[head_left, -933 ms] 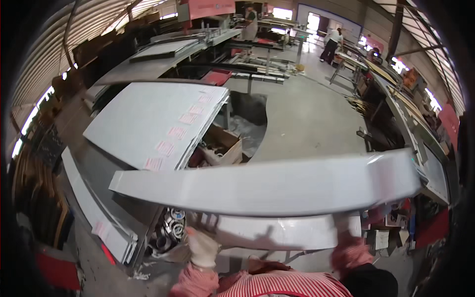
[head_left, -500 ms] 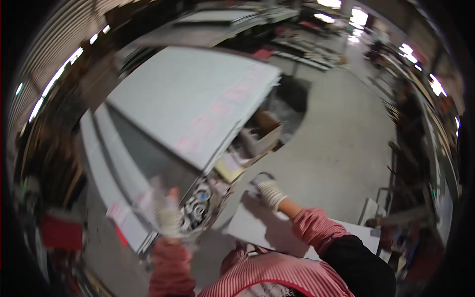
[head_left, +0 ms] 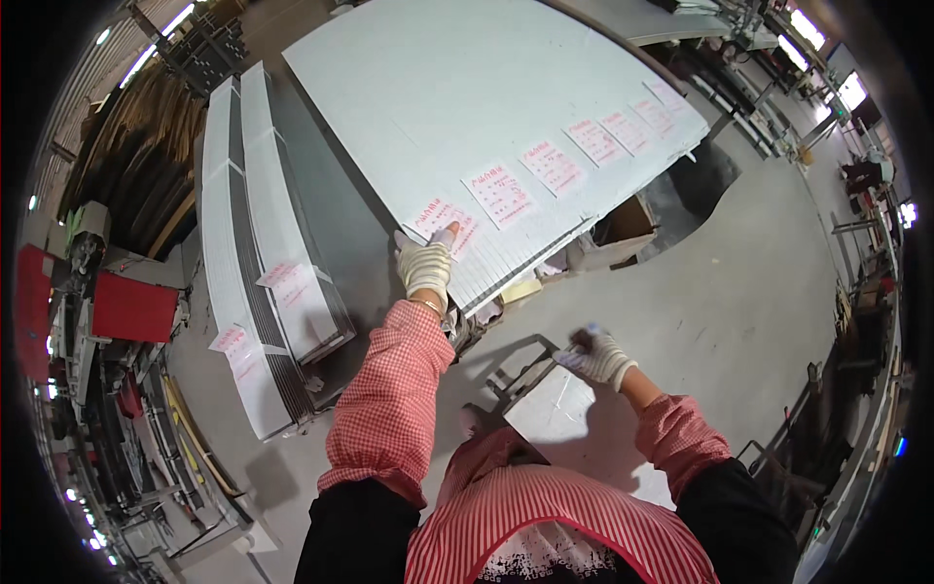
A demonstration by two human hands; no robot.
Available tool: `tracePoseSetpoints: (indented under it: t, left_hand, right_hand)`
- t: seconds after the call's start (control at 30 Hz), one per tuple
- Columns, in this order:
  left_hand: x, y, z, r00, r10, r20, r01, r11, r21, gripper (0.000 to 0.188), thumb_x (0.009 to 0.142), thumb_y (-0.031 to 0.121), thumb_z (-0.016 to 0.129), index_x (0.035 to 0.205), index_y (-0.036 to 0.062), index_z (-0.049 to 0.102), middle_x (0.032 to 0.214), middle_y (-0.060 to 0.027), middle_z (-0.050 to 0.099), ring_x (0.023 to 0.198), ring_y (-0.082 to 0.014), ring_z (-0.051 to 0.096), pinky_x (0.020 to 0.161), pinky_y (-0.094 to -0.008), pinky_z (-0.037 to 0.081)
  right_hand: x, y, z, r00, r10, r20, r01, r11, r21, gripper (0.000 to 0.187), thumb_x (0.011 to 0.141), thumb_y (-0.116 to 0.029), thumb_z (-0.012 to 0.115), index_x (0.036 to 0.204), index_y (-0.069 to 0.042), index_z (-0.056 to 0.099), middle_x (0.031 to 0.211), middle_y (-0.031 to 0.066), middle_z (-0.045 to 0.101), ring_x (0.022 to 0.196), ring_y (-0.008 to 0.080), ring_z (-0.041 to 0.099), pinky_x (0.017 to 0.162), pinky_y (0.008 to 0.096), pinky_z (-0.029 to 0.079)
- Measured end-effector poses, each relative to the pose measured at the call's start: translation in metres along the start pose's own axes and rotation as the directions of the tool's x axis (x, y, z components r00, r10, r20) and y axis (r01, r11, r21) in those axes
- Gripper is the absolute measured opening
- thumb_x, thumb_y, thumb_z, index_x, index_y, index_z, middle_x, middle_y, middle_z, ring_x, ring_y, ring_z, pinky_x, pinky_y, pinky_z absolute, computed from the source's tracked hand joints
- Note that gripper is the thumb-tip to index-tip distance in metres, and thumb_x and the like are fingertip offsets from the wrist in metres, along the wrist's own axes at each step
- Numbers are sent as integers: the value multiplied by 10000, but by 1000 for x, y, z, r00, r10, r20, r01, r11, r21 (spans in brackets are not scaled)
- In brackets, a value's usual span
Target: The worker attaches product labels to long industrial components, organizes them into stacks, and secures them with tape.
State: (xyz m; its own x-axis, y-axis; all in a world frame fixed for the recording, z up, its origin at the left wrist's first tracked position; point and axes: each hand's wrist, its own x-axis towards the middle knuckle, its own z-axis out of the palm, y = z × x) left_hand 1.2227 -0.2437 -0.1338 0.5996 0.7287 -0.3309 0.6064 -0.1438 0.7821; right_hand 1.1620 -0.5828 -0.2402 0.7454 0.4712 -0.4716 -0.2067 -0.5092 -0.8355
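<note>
One broad grey desk (head_left: 365, 273) lies ahead of me, running from beside my left elbow away toward the far side. On it rests a wide stack of white-wrapped flat panels (head_left: 486, 117), forward of both my hands, its nearest corner pointing back toward my body. From that corner one side runs away to the far left, the other to the right; with the lens bending them, I cannot tell which is longer. To its left, two narrow wrapped bundles (head_left: 226, 253) lie lengthwise along the desk's left edge. A smaller white board (head_left: 550, 404) sits low, just in front of my apron.

My left hand (head_left: 425, 268) is the nearer, its arm stretched forward, palm down over the stack's left side by the near corner. Fingers and thumb are spread, not clenched; how hard they press I cannot tell. My right hand (head_left: 595, 358) hangs apart from the stack, arm bent inward, above the board's far right corner. Its fingers curl away from view, so I cannot tell whether they grasp anything. My left thumb lies over the nearest pink-printed label (head_left: 428, 219).
</note>
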Motion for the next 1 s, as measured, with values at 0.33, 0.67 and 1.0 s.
tracePoseSetpoints:
  t: [0.33,0.67,1.0]
  left_hand:
    - [6,-13,11,981,191,-28,-192,981,-36,1094,669,434,824,1427,-116,257,1333,-333,456,1232,-421,471,1071,-402,363]
    - [-61,-26,21,989,134,-67,-131,990,55,1073,658,388,842,1417,-106,267,1268,-303,517,1230,-400,479,1068,-412,369]
    - [-149,-45,7,983,131,129,-116,987,-113,966,654,40,839,1416,-35,249,1106,-127,621,950,-205,608,811,-277,504]
  right_hand:
    - [70,-146,73,984,175,18,-95,441,893,516,769,-558,735,970,-111,571,676,-10,533,561,104,497,518,280,420]
    - [49,-97,40,970,-26,-243,121,916,382,577,900,-566,555,1037,-7,597,760,78,624,708,209,603,669,330,481]
    - [-51,-140,-41,983,-141,120,148,988,-53,611,899,-520,592,1167,28,564,1079,191,620,870,249,610,798,381,487]
